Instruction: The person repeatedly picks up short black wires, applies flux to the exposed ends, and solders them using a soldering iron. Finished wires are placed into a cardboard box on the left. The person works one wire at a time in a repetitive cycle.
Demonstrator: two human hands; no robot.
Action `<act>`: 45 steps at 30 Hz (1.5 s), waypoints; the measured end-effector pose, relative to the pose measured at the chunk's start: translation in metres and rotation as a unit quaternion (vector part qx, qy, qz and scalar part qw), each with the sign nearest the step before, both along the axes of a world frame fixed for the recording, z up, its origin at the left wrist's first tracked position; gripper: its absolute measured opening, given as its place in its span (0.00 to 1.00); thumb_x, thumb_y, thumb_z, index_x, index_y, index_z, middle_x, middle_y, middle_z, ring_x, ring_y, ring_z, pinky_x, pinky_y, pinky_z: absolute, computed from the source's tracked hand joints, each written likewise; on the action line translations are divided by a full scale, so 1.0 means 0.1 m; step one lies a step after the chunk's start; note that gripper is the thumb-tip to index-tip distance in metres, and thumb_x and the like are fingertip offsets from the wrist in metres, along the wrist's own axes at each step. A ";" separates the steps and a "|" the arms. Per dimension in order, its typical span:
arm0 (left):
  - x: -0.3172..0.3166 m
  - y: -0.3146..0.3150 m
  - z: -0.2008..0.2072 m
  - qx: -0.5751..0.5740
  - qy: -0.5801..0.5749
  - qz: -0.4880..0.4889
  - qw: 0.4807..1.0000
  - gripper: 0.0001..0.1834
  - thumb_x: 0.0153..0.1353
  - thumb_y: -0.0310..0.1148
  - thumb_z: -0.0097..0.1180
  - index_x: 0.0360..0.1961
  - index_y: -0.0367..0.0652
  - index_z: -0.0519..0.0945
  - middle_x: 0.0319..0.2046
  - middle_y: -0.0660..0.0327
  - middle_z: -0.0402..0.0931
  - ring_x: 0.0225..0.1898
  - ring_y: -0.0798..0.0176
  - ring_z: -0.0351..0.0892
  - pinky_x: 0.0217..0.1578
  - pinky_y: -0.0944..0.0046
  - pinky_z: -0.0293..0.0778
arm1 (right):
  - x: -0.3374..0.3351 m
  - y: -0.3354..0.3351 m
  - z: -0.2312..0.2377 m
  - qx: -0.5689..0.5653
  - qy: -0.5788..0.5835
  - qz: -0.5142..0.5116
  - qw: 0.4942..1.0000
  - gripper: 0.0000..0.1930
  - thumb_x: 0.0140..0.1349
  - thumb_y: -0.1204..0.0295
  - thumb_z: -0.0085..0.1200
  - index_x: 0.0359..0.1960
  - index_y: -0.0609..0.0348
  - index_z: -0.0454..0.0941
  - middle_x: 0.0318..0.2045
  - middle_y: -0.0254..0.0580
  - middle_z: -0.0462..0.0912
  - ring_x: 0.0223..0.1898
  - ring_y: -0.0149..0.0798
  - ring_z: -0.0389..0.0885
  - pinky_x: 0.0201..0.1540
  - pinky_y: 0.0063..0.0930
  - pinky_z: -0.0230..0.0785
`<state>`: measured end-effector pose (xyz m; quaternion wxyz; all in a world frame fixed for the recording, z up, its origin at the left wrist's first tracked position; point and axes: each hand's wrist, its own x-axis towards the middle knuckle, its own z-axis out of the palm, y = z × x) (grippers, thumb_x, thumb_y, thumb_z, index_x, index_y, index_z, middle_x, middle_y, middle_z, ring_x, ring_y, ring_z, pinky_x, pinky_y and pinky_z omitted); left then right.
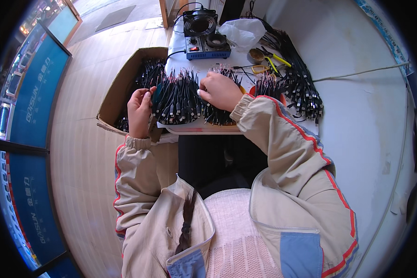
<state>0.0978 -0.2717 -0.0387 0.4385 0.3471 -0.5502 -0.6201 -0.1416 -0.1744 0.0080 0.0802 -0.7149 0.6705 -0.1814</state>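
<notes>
Several bundles of short black cables stand at the near edge of the white table, with metal plugs at the bottom and stripped pinkish wire ends at the top. My left hand is at the left side of the largest cable bundle, thumb and forefinger pinched together. Whatever lies in that pinch is too small to make out. My right hand reaches over the middle cable bundle, its fingers curled down and closed at the wire tips. The hand itself hides what those fingers hold. To its right stands a smaller cable bundle.
An open cardboard box of black cables stands left of the table. Farther back on the table are a blue soldering device with a fan, a clear plastic bag, yellow-handled pliers and a small tin. Long cables hang along the right side.
</notes>
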 end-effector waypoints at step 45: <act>0.08 0.50 0.34 -0.012 0.131 0.093 0.987 0.06 0.68 0.27 0.46 0.40 0.37 0.74 0.30 0.59 0.79 0.17 0.80 0.56 0.16 0.78 0.51 | -0.23 0.47 0.41 -0.042 -0.146 -0.008 0.988 0.10 0.57 0.69 0.55 0.35 0.65 0.78 0.25 0.47 0.79 0.26 0.40 0.78 0.33 0.32 0.70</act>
